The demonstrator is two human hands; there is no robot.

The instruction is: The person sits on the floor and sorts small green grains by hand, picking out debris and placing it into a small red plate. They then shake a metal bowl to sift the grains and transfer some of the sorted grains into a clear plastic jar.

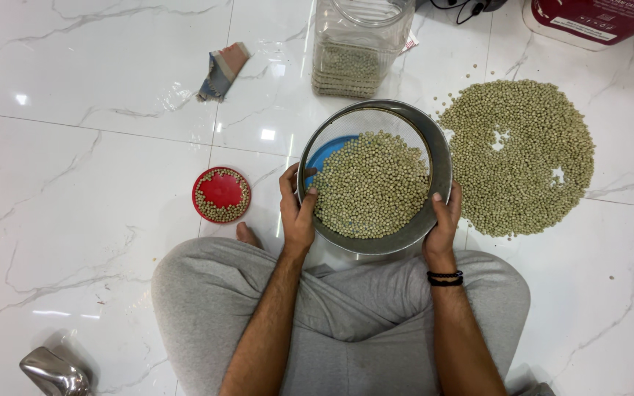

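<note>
I sit cross-legged on a white marble floor. Both hands hold a round metal sieve (440, 158) heaped with pale green dried peas (372, 187). My left hand (296, 209) grips the sieve's left rim, thumb inside. On the lower right rim rests my right hand (443, 224), a black bead bracelet on its wrist. Under the sieve, a blue plate (324, 152) shows through the mesh at the left.
A wide round pile of peas (526, 158) lies on the floor to the right. A red lid (221, 193) with peas sits left. A clear plastic jar (357, 48) stands behind the sieve. A folded cloth (221, 70), a red-and-white container (592, 18), and a metal object (56, 370) lie around.
</note>
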